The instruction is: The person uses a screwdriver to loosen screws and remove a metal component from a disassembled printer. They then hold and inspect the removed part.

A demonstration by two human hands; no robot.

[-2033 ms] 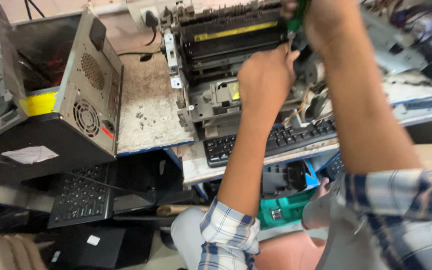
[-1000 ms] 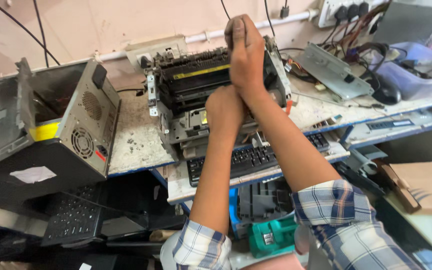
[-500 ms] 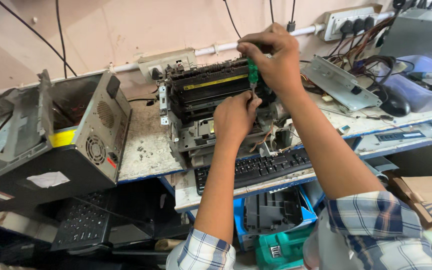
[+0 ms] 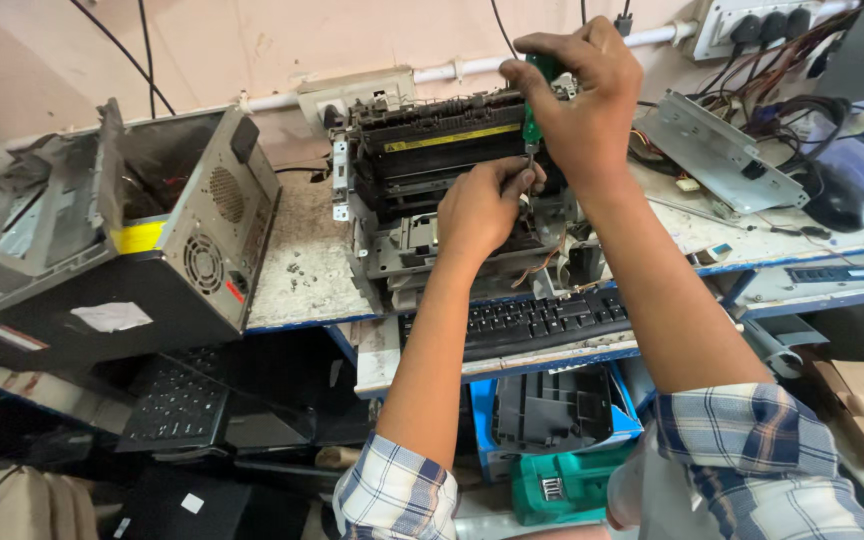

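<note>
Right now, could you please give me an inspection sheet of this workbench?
Surface: workbench, worn and dusty, small loose bits on it.
Job's things: stripped printer, casing off; green-handled screwdriver upright over it.
Clutter: open computer case tipped at left; keyboard on the lower shelf; metal plate, mouse at right.
Hands: right hand grips the screwdriver; left hand steadies its shaft.
Cables: tangled bundle under the power strip.
Surroundings: pink wall; spare parts below.
</note>
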